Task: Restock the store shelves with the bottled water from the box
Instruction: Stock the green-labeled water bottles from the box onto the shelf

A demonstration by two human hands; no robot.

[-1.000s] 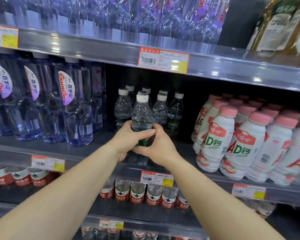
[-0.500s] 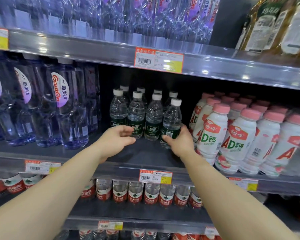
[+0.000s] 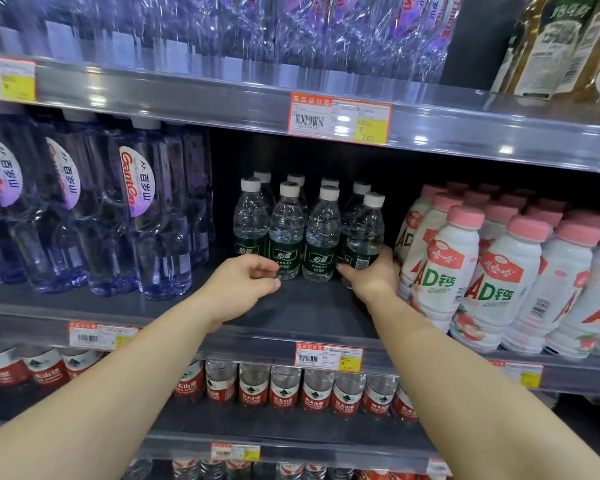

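Note:
Several small green-label water bottles point(image 3: 286, 233) with white caps stand in rows at the back of the dark middle shelf point(image 3: 302, 313). My right hand point(image 3: 373, 277) grips the base of the front right green-label bottle point(image 3: 364, 233), which stands on the shelf beside the others. My left hand point(image 3: 243, 285) hovers just in front of the left bottles with fingers loosely curled and holds nothing. The box is not in view.
Tall purple-tinted water bottles point(image 3: 146, 216) fill the shelf's left side, and pink-capped white milk drinks point(image 3: 465, 271) crowd its right. Red-label water bottles point(image 3: 284, 389) line the shelf below. Bare shelf lies in front of the green-label bottles. A price tag point(image 3: 328, 358) hangs on the shelf edge.
One second ago both hands held one bottle near the shelf front. It now stands in the row; my left hand has let go, and my right hand holds the rightmost bottle.

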